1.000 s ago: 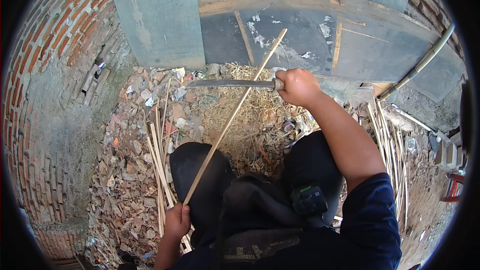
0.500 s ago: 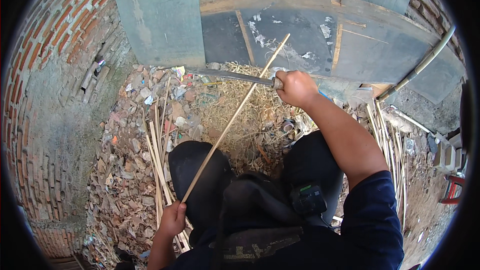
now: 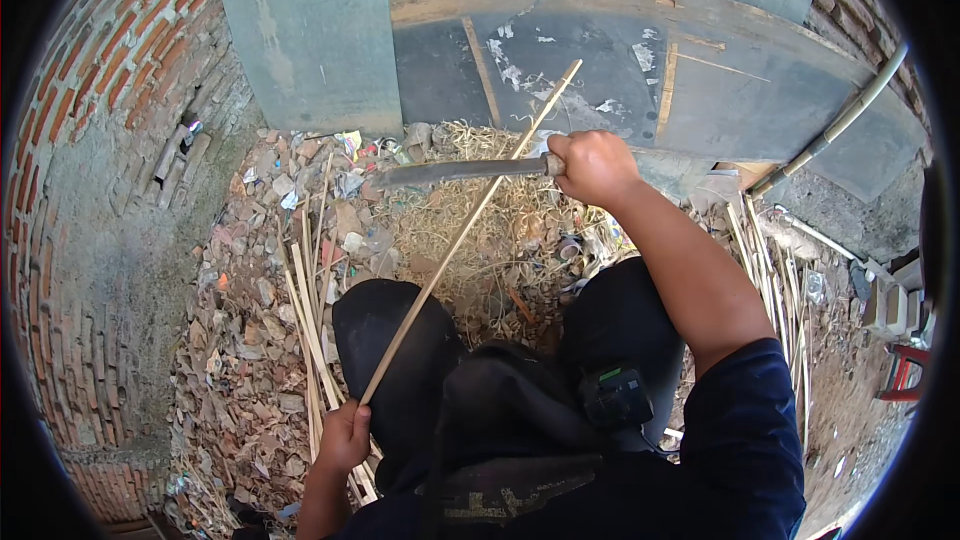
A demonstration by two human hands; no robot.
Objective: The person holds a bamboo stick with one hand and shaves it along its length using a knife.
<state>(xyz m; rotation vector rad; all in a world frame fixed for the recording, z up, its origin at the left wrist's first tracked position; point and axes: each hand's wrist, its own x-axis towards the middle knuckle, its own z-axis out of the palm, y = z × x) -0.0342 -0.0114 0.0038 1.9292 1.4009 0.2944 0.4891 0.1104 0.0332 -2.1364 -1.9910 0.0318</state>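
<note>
My left hand [image 3: 345,437] is closed around the near end of a long, thin wooden strip [image 3: 425,290], which looks like split bamboo. From there the strip slants away to the upper right, passing over my left knee. My right hand [image 3: 598,172] grips the short handle of a machete [image 3: 455,172]. Its long grey blade points left and crosses the strip toward the far end; whether the edge bites into the wood cannot be made out. Pale curly shavings [image 3: 430,230] lie on the ground beneath the blade.
More strips lie in bundles at my left [image 3: 308,325] and my right [image 3: 785,290]. Rubble [image 3: 240,360] and litter cover the ground. Grey boards [image 3: 300,40] stand ahead, with a brick wall [image 3: 80,240] to the left. A pole [image 3: 835,130] leans at the right.
The machete's tip has swung toward me, and more of the blade's flat side shows. My left hand keeps its hold on the strip, nearly unmoved.
</note>
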